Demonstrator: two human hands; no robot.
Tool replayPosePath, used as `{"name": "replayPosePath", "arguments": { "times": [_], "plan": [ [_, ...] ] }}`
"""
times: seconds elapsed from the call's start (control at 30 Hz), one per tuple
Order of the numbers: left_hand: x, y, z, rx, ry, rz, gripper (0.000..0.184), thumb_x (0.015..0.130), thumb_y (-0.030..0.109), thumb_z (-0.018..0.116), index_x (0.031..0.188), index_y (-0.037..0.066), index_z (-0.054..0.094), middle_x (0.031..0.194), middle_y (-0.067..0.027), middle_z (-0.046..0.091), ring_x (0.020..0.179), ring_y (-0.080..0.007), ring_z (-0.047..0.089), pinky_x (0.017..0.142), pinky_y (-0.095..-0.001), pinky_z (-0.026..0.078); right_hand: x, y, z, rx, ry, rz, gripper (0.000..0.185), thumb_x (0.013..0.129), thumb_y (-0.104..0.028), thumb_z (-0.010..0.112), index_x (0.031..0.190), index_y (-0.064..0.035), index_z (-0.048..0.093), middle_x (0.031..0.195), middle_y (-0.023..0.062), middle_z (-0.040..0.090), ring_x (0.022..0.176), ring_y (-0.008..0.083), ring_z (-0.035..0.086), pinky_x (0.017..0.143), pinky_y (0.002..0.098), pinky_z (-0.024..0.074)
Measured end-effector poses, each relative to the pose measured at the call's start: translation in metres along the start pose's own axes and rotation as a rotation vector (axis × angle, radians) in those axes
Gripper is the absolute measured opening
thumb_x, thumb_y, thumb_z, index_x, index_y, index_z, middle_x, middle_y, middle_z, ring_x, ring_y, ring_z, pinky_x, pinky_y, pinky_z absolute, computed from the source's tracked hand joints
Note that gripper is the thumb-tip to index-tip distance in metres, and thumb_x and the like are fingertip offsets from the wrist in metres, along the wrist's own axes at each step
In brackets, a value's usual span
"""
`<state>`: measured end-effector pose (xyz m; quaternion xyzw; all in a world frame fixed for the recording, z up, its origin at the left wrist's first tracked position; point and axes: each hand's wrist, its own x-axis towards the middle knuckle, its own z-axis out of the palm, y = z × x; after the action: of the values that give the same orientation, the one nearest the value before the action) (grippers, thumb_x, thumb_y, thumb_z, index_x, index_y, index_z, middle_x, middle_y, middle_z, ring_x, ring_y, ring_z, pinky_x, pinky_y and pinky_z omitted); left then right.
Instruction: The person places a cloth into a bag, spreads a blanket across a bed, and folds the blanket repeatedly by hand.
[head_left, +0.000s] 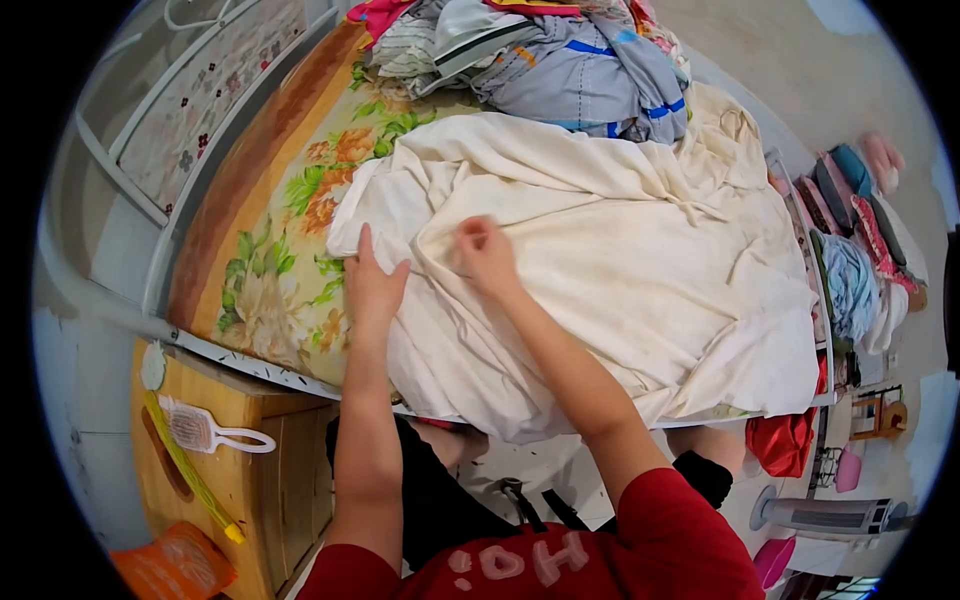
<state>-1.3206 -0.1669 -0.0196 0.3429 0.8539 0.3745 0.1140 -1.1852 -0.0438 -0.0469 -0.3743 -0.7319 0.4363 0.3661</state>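
A large cream-white cloth [620, 250] lies spread and wrinkled over the bed, its near edge hanging over the front rim. My left hand [375, 285] rests at the cloth's left edge, thumb and fingers apart, touching the fabric. To its right, my right hand [486, 258] is over a fold in the cloth with the fingers curled. Motion blurs those fingertips, so whether they pinch the fabric cannot be made out. Beneath the cloth, a flowered mat [290, 260] shows on the left.
Rumpled bedding [570, 80] is heaped at the back. On the left, a wooden cabinet [290, 405] carries a white hairbrush [195, 428]; an orange bag [175, 562] is beside it. Folded clothes [850, 280] are stacked at right. A tower fan [825, 515] appears lower right.
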Motion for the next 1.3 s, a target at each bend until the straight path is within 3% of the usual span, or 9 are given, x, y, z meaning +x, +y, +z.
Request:
{"name": "replayPosePath", "arguments": {
  "times": [0.17,0.23,0.3,0.63,0.77,1.03,1.17,1.23,1.3],
  "plan": [
    [-0.001,0.007,0.001,-0.014,-0.056,-0.008,0.077,0.071,0.015,0.066,0.138,0.019,0.028,0.118,-0.023,0.05,0.107,-0.0372,0.05,0.087,-0.0409,0.042,0.028,-0.022,-0.032,-0.532,0.298,0.069,0.038,0.074,-0.029,0.067,0.101,-0.0059,0.052,0.091,0.0167,0.059,0.081,0.031,0.06,0.069,0.0414,0.0474],
    [0.001,0.004,0.001,-0.064,-0.173,-0.103,0.071,0.072,0.011,0.063,0.136,0.017,0.033,0.115,-0.023,0.053,0.106,-0.0364,0.052,0.089,-0.0391,0.042,0.044,-0.011,-0.034,-0.78,-0.071,0.121,0.03,0.076,-0.027,0.063,0.094,-0.0054,0.052,0.086,0.0191,0.06,0.082,0.033,0.06,0.068,0.0426,0.0469],
    [0.005,-0.005,0.008,-0.012,-0.024,0.046,0.062,0.074,0.009,0.059,0.132,0.018,0.039,0.097,-0.0215,0.061,0.089,-0.0374,0.058,0.078,-0.0434,0.045,0.058,-0.004,-0.028,-0.766,-0.154,0.057,0.025,0.078,-0.024,0.06,0.091,-0.005,0.053,0.082,0.0191,0.061,0.079,0.0342,0.06,0.068,0.0432,0.0464],
    [0.022,-0.015,-0.013,-0.082,0.449,0.068,0.049,0.074,0.0,0.052,0.123,0.007,0.048,0.106,-0.0201,0.055,0.1,-0.0364,0.052,0.086,-0.0403,0.041,0.074,-0.007,0.045,-0.017,0.089,-0.153,0.009,0.082,-0.009,0.05,0.082,0.0,0.051,0.071,0.0213,0.058,0.069,0.0371,0.057,0.061,0.0424,0.0437],
    [0.022,-0.039,0.004,-0.039,0.299,0.113,0.073,0.075,0.012,0.061,0.136,0.001,0.024,0.128,-0.0277,0.039,0.118,-0.0399,0.039,0.099,-0.0402,0.034,-0.022,-0.029,-0.008,0.004,-0.024,0.063,0.018,0.081,-0.013,0.054,0.094,-0.0004,0.054,0.082,0.0186,0.061,0.076,0.0353,0.058,0.07,0.0385,0.0463],
    [0.001,-0.027,0.008,-0.047,0.152,0.072,0.092,0.073,0.02,0.067,0.137,-0.006,0.007,0.134,-0.0323,0.029,0.124,-0.0413,0.032,0.103,-0.0413,0.028,-0.267,-0.017,-0.147,-0.536,0.548,0.067,0.039,0.071,-0.006,0.062,0.107,-0.001,0.05,0.111,0.0185,0.051,0.104,0.0366,0.046,0.093,0.0412,0.0353],
    [-0.005,-0.055,0.025,-0.194,0.158,0.083,0.082,0.074,0.02,0.067,0.132,-0.01,0.019,0.129,-0.0276,0.037,0.119,-0.0353,0.04,0.099,-0.0388,0.034,-0.317,0.0,-0.173,-0.612,0.796,0.188,0.049,0.071,-0.007,0.064,0.116,0.0014,0.044,0.116,0.0205,0.045,0.106,0.0374,0.045,0.095,0.0413,0.0333],
    [-0.019,-0.043,0.007,-0.318,0.097,0.101,0.073,0.075,0.02,0.067,0.13,-0.008,0.029,0.125,-0.0243,0.044,0.112,-0.0327,0.048,0.096,-0.037,0.039,-0.326,0.028,-0.177,-0.317,0.959,0.543,0.06,0.074,-0.011,0.067,0.122,0.0044,0.037,0.121,0.0188,0.041,0.106,0.0331,0.045,0.093,0.0397,0.0355],
    [-0.039,-0.02,-0.018,-0.533,-0.438,-0.265,0.048,0.076,0.018,0.066,0.115,-0.005,0.048,0.104,-0.0166,0.059,0.091,-0.0278,0.06,0.08,-0.0362,0.049,-0.328,0.041,-0.176,0.088,0.963,0.65,0.058,0.075,-0.013,0.068,0.121,0.0055,0.039,0.119,0.0165,0.044,0.104,0.0288,0.047,0.09,0.038,0.0379]
  ]
}}
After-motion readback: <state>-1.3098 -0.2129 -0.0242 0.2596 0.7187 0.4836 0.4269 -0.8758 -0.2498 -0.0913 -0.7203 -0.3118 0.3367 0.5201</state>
